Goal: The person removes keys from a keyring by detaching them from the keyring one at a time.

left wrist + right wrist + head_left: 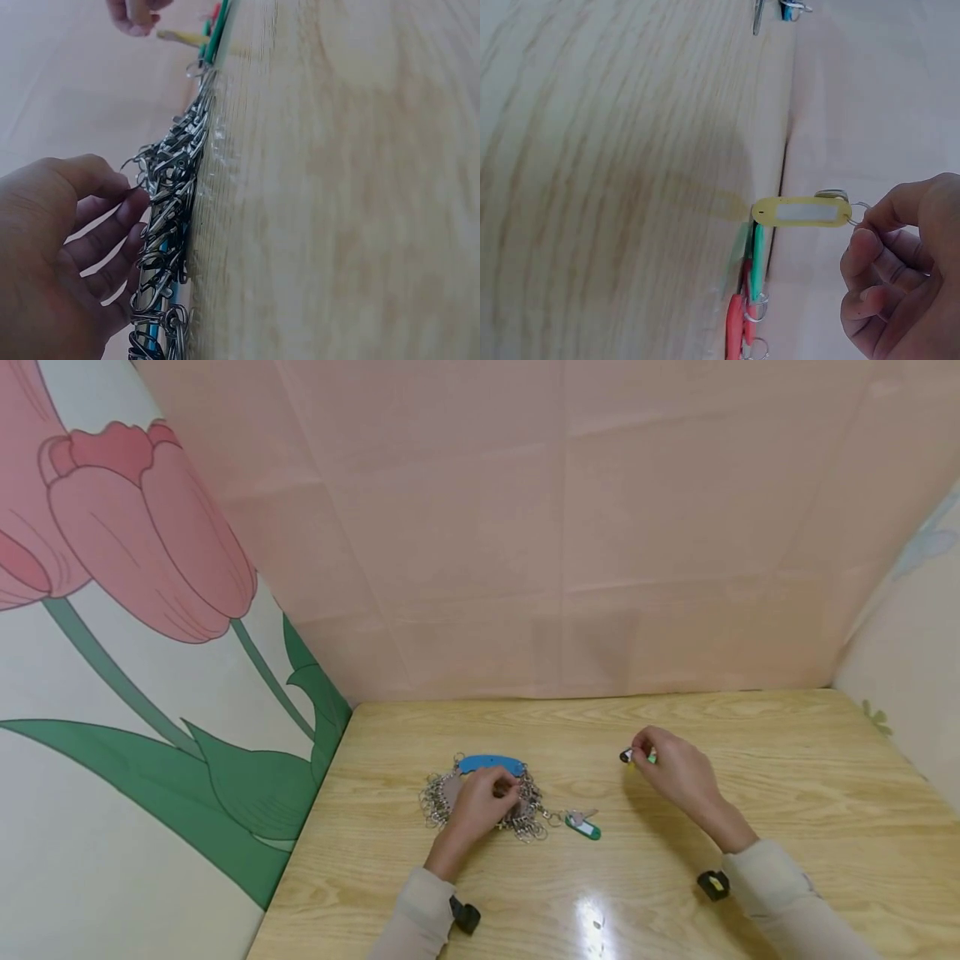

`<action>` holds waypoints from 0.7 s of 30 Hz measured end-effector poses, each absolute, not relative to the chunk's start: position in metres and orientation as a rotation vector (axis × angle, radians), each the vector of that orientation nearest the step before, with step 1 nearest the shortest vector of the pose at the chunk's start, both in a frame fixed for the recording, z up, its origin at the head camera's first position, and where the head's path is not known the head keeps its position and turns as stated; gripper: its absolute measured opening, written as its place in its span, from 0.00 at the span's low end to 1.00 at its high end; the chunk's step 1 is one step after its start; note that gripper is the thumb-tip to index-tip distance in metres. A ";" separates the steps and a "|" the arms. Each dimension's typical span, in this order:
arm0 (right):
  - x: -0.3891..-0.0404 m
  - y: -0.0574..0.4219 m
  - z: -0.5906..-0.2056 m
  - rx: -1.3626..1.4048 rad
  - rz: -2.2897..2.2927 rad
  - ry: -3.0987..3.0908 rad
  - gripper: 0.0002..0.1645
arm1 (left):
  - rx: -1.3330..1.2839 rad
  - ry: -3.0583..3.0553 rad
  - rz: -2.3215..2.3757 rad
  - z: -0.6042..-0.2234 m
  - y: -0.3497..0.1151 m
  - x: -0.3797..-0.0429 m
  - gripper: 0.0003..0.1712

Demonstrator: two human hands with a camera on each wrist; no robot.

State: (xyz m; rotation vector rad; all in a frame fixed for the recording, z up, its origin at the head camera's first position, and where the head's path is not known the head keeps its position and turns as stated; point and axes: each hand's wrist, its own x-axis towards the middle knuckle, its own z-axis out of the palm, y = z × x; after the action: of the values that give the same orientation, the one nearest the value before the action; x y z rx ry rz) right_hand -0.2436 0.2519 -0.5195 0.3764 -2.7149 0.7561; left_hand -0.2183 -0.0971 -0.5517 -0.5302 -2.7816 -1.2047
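A blue key holder (491, 765) lies on the table, fringed with many metal clasps (172, 187). My left hand (480, 802) is over its near side; in the left wrist view its thumb and forefinger pinch a thin metal clasp at the edge. My right hand (907, 255) pinches the small split ring (860, 214) of a yellow key tag (799, 211). That tag has a white label, and a key (831, 193) shows behind it. To the right of the holder, a green key tag (585, 828) with a key (583, 816) lies by the clasps.
A black tag (626, 756) and a green tag (652, 758) show around my right fingers in the head view. Red tags (735, 326) lie on the wooden table (787, 777) in the right wrist view. A pink-covered wall (562, 568) stands behind the table.
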 end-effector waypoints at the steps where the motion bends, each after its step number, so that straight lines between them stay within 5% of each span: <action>1: -0.244 0.253 -0.520 0.374 0.753 -2.717 0.02 | -0.531 -2.781 -1.207 -0.551 -0.097 -0.218 0.06; 21: -0.251 0.271 -0.527 0.254 0.764 -2.798 0.08 | -0.521 -2.804 -1.195 -0.551 -0.098 -0.219 0.05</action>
State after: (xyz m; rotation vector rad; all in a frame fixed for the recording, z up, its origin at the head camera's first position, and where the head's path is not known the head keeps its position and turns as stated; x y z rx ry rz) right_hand -0.2515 0.2709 -0.5271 0.2539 -2.7982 0.7639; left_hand -0.2191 -0.0982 -0.5509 -0.5207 -2.8041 -1.1953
